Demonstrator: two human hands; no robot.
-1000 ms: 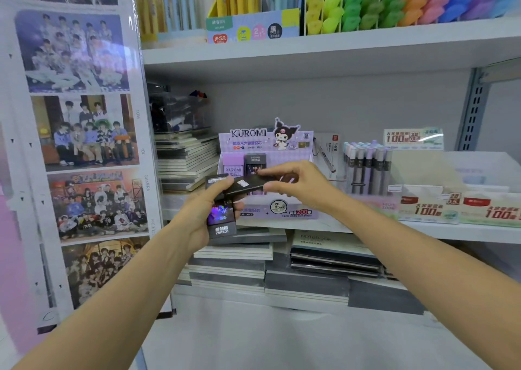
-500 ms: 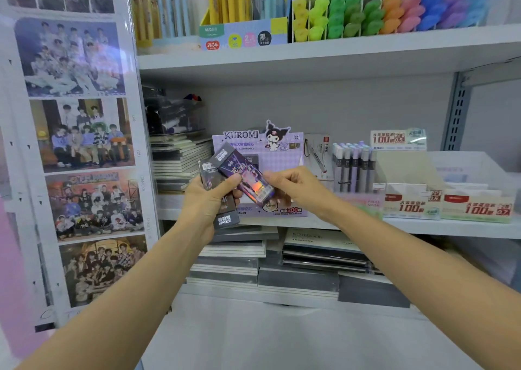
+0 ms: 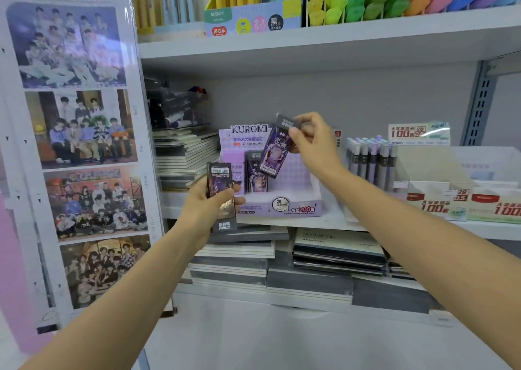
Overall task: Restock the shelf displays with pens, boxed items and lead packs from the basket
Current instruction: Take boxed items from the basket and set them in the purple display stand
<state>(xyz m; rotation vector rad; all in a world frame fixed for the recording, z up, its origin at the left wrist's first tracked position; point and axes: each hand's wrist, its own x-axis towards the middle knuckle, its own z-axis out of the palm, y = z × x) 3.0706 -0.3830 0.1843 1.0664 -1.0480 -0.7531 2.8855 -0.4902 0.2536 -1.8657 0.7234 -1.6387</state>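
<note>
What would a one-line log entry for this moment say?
step: restocking | right hand: pinches lead pack at KUROMI display box | left hand: grips spare packs

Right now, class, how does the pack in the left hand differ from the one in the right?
Left-hand pack stands upright, barcode on top; right-hand pack tilts, barcode at bottom. Left-hand pack is gripped mid-body; right-hand pack is pinched at its top end. Both are slim and dark.
</note>
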